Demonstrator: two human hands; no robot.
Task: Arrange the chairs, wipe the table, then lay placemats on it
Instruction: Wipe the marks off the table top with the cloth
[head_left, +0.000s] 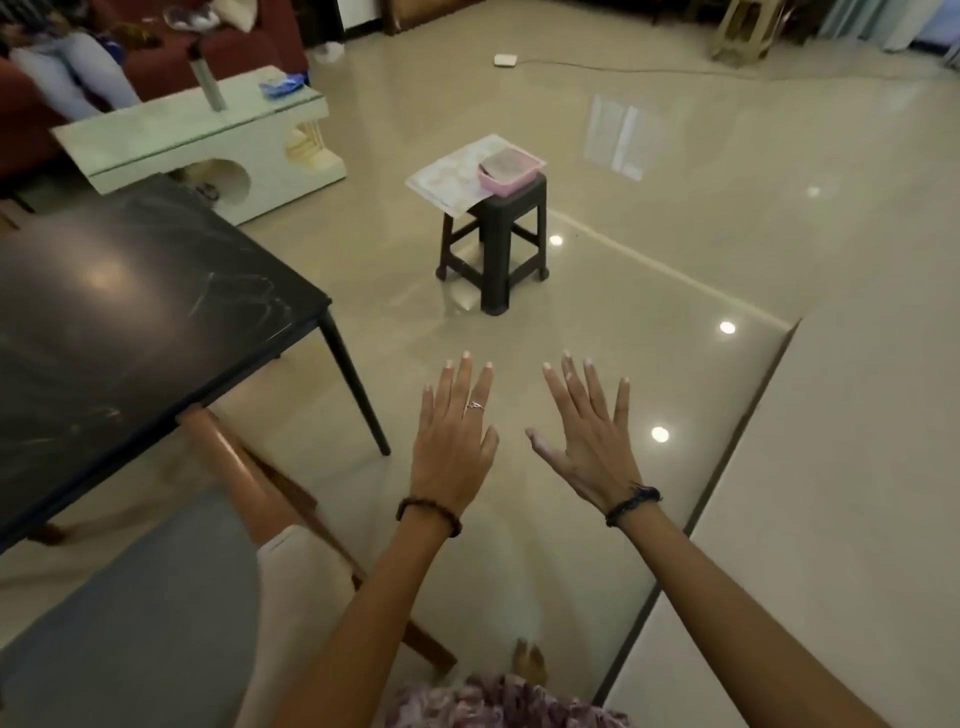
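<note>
Flanking table (130, 291) — stool (498, 244), chair (244, 467)

My left grip (453, 436) and right grip (587, 441) hang side by side in the lower middle of the frame, above the floor (753, 234). The table (130, 322) fills the left side, with a chair (156, 597) tucked beneath its near edge at lower left. Above my grips, at the frame's centre, stands a stool (498, 244); placemats (457, 179) lie on it, and a tray (511, 169) sits on them. A low table (171, 135) lies at upper left, behind the table.
</note>
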